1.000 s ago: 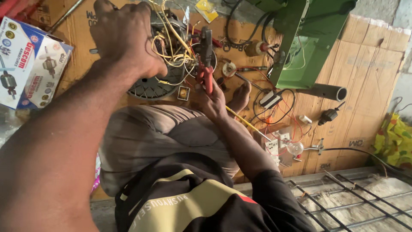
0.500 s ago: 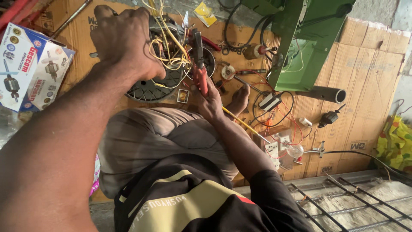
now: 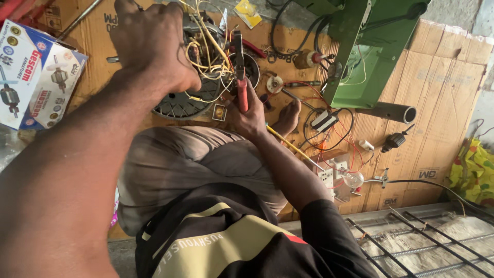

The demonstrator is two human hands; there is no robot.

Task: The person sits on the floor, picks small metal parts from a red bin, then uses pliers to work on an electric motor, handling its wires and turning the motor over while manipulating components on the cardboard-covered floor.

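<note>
My left hand (image 3: 154,46) is closed over the top left of a small electric motor (image 3: 206,41) with a tangle of yellow wires, which sits on a black round finned part (image 3: 177,105). Red-handled pliers (image 3: 240,77) stand upright in my right hand (image 3: 248,117), their dark jaws up among the yellow wires at the motor's right side. Both hands are above my bent knees (image 3: 195,159), over a sheet of cardboard (image 3: 437,77).
A printed box (image 3: 36,77) lies at the left. A green metal frame (image 3: 360,46), a grey pipe (image 3: 392,111), a black plug (image 3: 395,140), a switch board with a bulb (image 3: 346,179), a yellow screwdriver (image 3: 288,145) and loose cables lie to the right. A metal grid (image 3: 411,242) is at bottom right.
My right hand has raised the pliers, bringing the jaws up into the yellow wires. My left hand has stayed on the motor.
</note>
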